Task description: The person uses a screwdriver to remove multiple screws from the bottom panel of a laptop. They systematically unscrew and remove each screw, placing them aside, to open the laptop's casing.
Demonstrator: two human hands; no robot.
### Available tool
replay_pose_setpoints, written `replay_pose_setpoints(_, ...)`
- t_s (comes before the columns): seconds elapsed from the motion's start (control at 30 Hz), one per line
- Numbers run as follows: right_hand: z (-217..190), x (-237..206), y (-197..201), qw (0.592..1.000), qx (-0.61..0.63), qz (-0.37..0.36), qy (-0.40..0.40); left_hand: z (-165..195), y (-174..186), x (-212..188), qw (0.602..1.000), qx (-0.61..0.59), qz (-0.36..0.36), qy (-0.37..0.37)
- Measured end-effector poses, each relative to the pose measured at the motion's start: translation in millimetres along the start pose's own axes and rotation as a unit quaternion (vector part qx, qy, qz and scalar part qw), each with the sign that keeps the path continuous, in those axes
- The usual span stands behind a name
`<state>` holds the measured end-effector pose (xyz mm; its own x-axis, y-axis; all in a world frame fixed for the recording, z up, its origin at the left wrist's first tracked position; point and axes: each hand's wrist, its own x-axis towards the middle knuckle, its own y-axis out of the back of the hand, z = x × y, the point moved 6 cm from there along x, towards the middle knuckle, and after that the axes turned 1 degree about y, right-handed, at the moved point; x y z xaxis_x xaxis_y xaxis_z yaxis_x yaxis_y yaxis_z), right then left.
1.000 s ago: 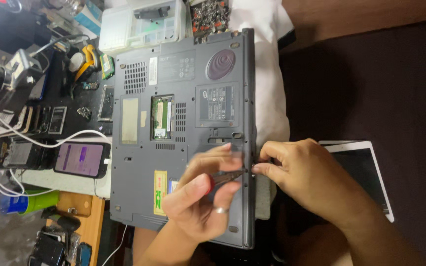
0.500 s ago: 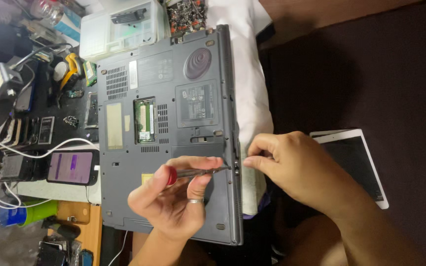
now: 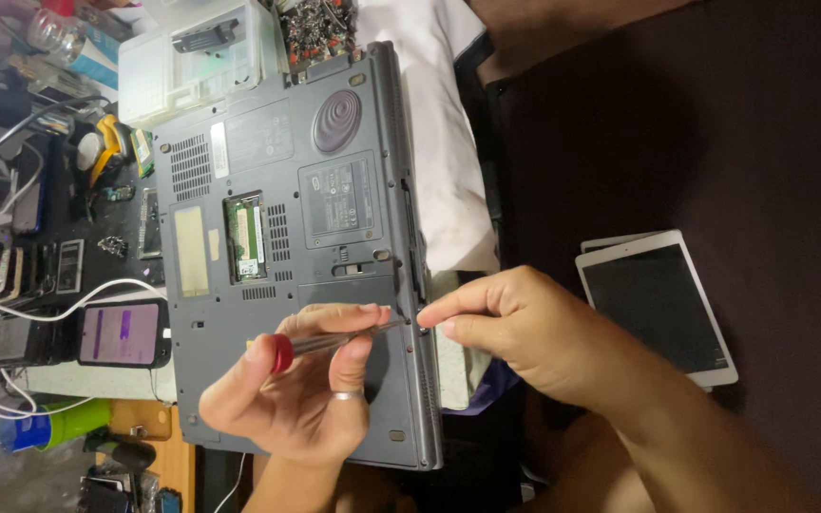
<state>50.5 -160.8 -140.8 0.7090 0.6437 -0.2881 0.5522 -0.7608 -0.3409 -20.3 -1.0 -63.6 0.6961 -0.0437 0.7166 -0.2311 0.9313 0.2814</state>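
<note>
Two bare hands work at the side edge of a grey laptop (image 3: 287, 237) lying bottom-up on a cluttered workbench, so its underside panels face up. The left hand (image 3: 301, 399), wearing a ring, has its fingers wrapped around a red-capped screwdriver (image 3: 334, 339), the tip aimed at the laptop's edge. The right hand (image 3: 534, 332) pinches thumb and forefinger narrowly at that same spot, apparently steadying the tip. A clear plastic box (image 3: 192, 62) at the laptop's far corner holds a dark part; beside it, a tray (image 3: 315, 28) holds small screws.

A white tablet (image 3: 659, 306), a lit phone (image 3: 123, 334) and a clear plastic box (image 3: 194, 57) lie around.
</note>
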Motion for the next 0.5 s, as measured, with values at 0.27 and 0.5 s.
replay_pose_setpoints(0.27, 23, -9, -3, 0.999, 0.046, 0.011, -0.019, -2, 2, 2, 0.999, 0.03, 0.009, 0.011)
replay_pose_setpoints(0.5, 23, -7, -3, 0.995, 0.092, -0.027, -0.007, 1, -1, -1, 1.0, 0.002, -0.03, -0.001)
